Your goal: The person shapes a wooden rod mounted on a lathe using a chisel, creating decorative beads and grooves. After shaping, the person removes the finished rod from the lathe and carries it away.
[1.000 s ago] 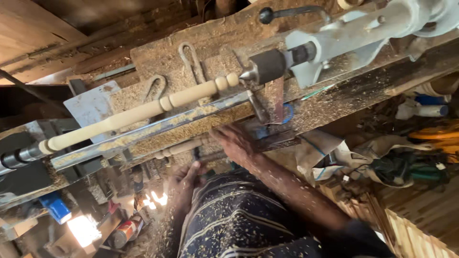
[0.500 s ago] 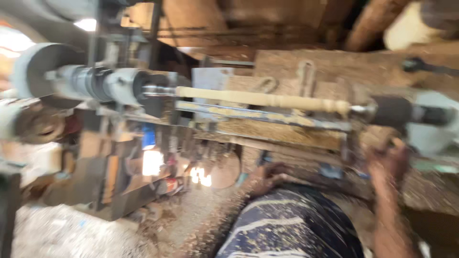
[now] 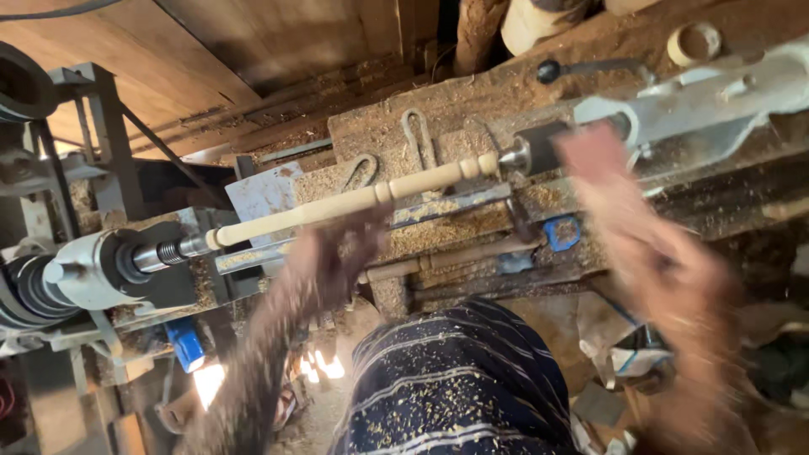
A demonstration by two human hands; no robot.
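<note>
A pale turned wooden spindle (image 3: 354, 200) is mounted on a wood lathe, between the grey headstock (image 3: 101, 270) at the left and the tailstock (image 3: 674, 105) at the right. My left hand (image 3: 337, 253) is motion-blurred just below the middle of the spindle, over the sawdust-covered lathe bed (image 3: 455, 223); its fingers cannot be made out. My right hand (image 3: 619, 202) is also blurred, raised in front of the tailstock's dark tip (image 3: 535, 152). It seems to grip a flat reddish-brown sheet (image 3: 590, 143). My striped, sawdust-flecked garment (image 3: 455, 388) fills the bottom centre.
Sawdust covers the wooden bench (image 3: 438, 126) behind the lathe, where metal loop-shaped tools (image 3: 417, 139) lie. A blue part (image 3: 560, 232) sits under the bed, another blue piece (image 3: 185, 341) at lower left. A belt pulley (image 3: 21, 291) is at the far left, clutter at lower right.
The view has swung back right and steadied. My left hand has risen from my lap to just under the spindle. My right hand has lifted from under the bed, in front of the tailstock.
</note>
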